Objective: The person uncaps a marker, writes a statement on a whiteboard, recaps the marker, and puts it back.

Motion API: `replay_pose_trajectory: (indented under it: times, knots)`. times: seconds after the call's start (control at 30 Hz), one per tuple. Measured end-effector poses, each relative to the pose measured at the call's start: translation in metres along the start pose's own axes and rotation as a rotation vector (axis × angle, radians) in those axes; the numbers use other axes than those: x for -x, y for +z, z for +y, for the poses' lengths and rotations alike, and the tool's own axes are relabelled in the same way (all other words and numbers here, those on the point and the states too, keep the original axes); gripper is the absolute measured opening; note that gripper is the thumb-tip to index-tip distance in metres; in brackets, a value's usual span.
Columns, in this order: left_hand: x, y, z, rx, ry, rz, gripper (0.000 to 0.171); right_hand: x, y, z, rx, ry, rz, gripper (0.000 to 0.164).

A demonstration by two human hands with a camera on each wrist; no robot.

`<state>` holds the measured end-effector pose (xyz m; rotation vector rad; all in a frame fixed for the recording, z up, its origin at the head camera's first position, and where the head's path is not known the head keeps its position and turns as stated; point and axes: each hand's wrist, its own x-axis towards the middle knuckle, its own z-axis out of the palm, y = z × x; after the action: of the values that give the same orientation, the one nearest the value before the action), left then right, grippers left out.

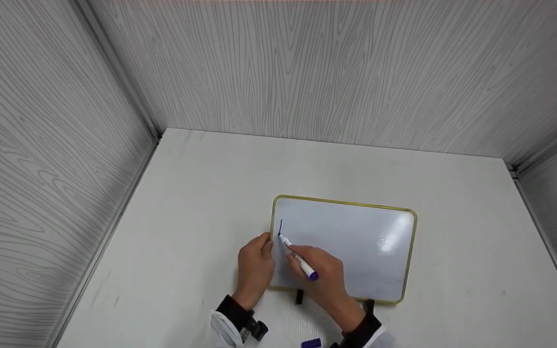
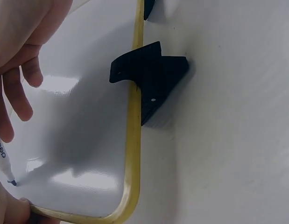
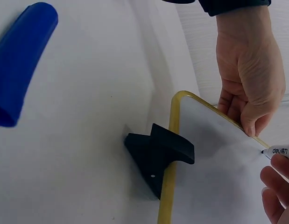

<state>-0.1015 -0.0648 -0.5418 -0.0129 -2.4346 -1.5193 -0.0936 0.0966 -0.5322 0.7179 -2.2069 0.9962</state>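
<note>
A small whiteboard (image 1: 356, 246) with a yellow frame lies tilted on black stand feet (image 2: 149, 74). My left hand (image 1: 255, 266) grips its left edge, thumb on the front and fingers curled behind. In my right hand (image 1: 324, 278) a white marker (image 1: 302, 263) with a blue end is pinched like a pen. Its dark tip touches the board near the left edge, at the lower end of a short, nearly vertical dark line (image 1: 281, 226). The right wrist view shows the marker's printed barrel (image 3: 282, 150) and the left thumb (image 3: 250, 123) on the frame.
A blue marker cap (image 1: 311, 343) lies on the white table (image 1: 201, 203) near the front, below the board; it looms large in the right wrist view. Grey wood-grain panels (image 1: 307, 72) stand at the back and both sides. Both wrists wear black straps (image 1: 234, 311).
</note>
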Motion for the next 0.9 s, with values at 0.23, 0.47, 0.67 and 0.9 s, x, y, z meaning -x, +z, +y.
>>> replay_pose_trajectory:
  times: [0.23, 0.47, 0.67, 0.9]
  knots:
    - [0.000, 0.000, 0.000, 0.002, 0.028, -0.009, 0.017, 0.010, 0.000, 0.000, -0.022, -0.043, -0.006, 0.021]
    - [0.001, 0.000, 0.000, 0.017, 0.003, -0.012, 0.018, 0.020, -0.001, -0.002, -0.056, -0.026, -0.038, 0.023]
    - [0.001, 0.000, 0.000, 0.026, -0.004, -0.003, 0.018, 0.027, 0.000, -0.004, -0.061, -0.003, -0.064, 0.020]
    - [0.001, 0.000, -0.001, 0.007, 0.009, 0.015, 0.019, 0.022, -0.004, -0.005, -0.091, 0.002, -0.035, 0.024]
